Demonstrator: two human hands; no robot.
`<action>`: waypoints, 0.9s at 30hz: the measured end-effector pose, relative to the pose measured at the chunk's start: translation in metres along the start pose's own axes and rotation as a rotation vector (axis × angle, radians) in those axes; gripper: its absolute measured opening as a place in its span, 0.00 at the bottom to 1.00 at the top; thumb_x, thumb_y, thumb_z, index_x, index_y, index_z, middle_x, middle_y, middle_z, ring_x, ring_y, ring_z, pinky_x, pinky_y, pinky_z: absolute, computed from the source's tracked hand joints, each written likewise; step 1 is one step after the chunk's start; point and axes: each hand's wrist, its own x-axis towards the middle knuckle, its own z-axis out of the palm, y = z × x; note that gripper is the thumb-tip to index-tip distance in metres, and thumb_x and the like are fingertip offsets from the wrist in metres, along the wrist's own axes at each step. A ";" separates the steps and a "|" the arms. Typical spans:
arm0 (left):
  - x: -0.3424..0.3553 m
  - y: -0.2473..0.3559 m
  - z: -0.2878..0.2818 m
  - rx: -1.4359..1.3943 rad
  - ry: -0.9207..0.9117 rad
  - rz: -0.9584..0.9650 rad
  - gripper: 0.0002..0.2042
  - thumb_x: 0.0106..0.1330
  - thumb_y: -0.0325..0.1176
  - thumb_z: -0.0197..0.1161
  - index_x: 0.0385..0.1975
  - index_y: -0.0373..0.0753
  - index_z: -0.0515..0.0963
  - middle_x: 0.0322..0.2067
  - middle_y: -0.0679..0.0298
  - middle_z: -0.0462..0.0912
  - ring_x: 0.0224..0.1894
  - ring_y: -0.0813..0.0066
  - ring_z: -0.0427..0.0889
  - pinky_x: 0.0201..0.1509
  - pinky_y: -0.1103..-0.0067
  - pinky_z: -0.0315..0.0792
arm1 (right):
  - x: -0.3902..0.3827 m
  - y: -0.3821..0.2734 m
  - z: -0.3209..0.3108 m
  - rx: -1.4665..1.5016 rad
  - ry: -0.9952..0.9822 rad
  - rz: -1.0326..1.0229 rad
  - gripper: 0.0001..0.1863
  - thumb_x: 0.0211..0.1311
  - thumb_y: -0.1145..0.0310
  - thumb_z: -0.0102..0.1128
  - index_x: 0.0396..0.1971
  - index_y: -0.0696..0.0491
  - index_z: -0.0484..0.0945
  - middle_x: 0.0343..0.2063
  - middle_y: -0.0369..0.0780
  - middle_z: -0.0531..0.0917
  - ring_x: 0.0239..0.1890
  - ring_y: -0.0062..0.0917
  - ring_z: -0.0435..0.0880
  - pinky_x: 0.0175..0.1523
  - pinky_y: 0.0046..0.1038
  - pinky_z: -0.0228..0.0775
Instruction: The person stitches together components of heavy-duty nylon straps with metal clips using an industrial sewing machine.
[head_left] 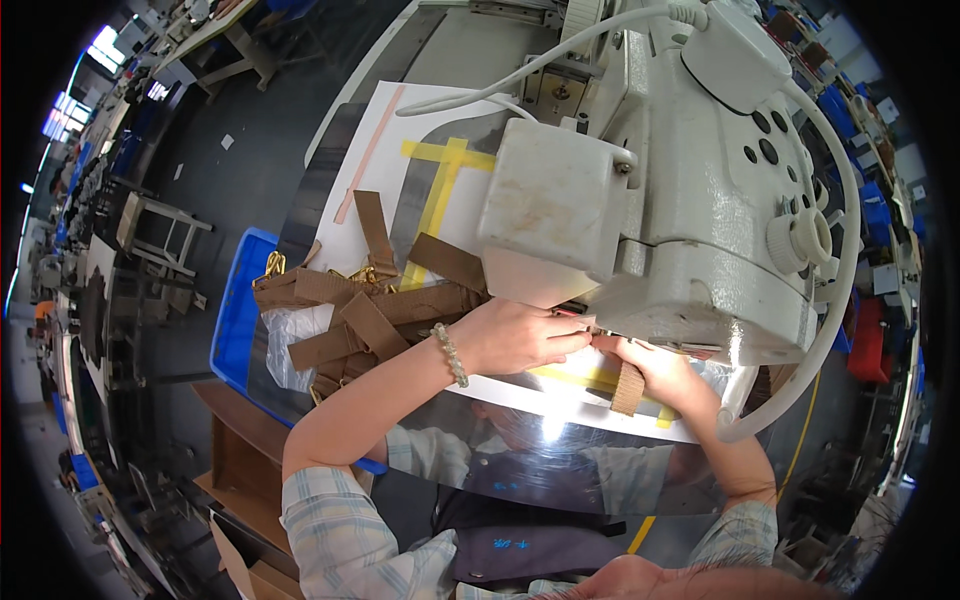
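Note:
Both hands meet beneath the head of a large off-white industrial sewing machine (690, 170). My left hand (515, 338), with a beaded bracelet at the wrist, has its fingers pressed together by the needle area. What they grip there is mostly hidden by the fingers and the machine. Close by on the right, my right hand (655, 370) is closed on a brown webbing strap (628, 388), whose short end hangs down toward me. To the left of my left hand lies a pile of brown webbing straps (375, 325) with gold-coloured metal hooks (275, 264).
A white sheet (350, 185) with yellow tape (440, 195) covers part of the shiny work plate (500, 440). At the left stands a blue bin (232, 310), with clear plastic (290, 345) beside it. A white cable (850, 200) loops down the machine's right side. Cardboard boxes (245, 480) sit below left.

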 end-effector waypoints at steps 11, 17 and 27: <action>0.001 0.005 0.010 0.047 0.014 -0.023 0.07 0.58 0.37 0.57 0.34 0.48 0.78 0.43 0.76 0.79 0.47 0.75 0.76 0.42 0.79 0.76 | 0.000 0.001 0.002 -0.088 0.086 -0.090 0.16 0.49 0.76 0.62 0.41 0.51 0.78 0.38 0.40 0.81 0.41 0.33 0.80 0.48 0.30 0.70; 0.005 0.008 0.007 0.082 0.010 -0.039 0.10 0.59 0.37 0.58 0.40 0.48 0.78 0.40 0.74 0.80 0.39 0.76 0.80 0.35 0.78 0.76 | 0.001 -0.010 -0.001 -0.205 0.120 -0.052 0.16 0.48 0.74 0.65 0.40 0.53 0.77 0.35 0.40 0.81 0.39 0.35 0.79 0.46 0.33 0.70; 0.010 0.007 0.004 0.121 0.030 0.013 0.12 0.60 0.36 0.59 0.44 0.47 0.78 0.31 0.74 0.80 0.28 0.80 0.80 0.26 0.82 0.75 | 0.006 -0.046 -0.014 -0.162 0.441 0.116 0.24 0.44 0.71 0.72 0.44 0.58 0.74 0.35 0.43 0.79 0.37 0.39 0.77 0.46 0.38 0.67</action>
